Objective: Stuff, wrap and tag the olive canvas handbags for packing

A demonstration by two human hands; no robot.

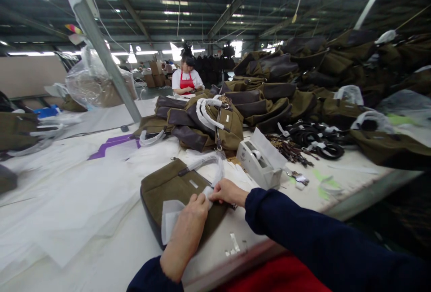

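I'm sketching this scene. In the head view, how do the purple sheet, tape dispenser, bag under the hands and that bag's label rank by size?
Largest to smallest:
Olive bag
Tape dispenser
Purple sheet
Pale label

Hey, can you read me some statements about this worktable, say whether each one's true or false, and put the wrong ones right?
1. The left hand and right hand meet at the white wrapping on the near olive bag. True.
2. The pale dispenser stands left of that bag. False: it stands to the right, beyond the right hand.
3. The person across the table wears a red apron. True.
4. The purple pieces lie on top of the near bag. False: they lie on the table, beyond it to the left.
5. Black straps lie to the right of the dispenser. True.
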